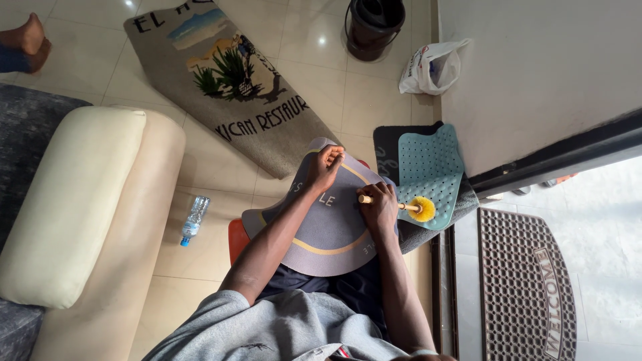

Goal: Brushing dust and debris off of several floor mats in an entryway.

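A grey doormat [334,230] with a yellow oval line lies across my lap. My left hand [326,166] grips its far edge, fingers curled over the rim. My right hand [378,208] is closed around the wooden handle of a brush whose round yellow bristle head [423,209] rests against a teal perforated bath mat [429,170]. The teal mat lies over a dark mat [386,148] just beyond my knees.
A large grey picture mat [224,80] lies on the tiled floor ahead. A cream sofa arm [87,200] is at left, a plastic water bottle [194,220] beside it. A dark bucket [374,25], a white plastic bag [433,67], a rubber doormat [525,287] and another person's foot [28,40] are nearby.
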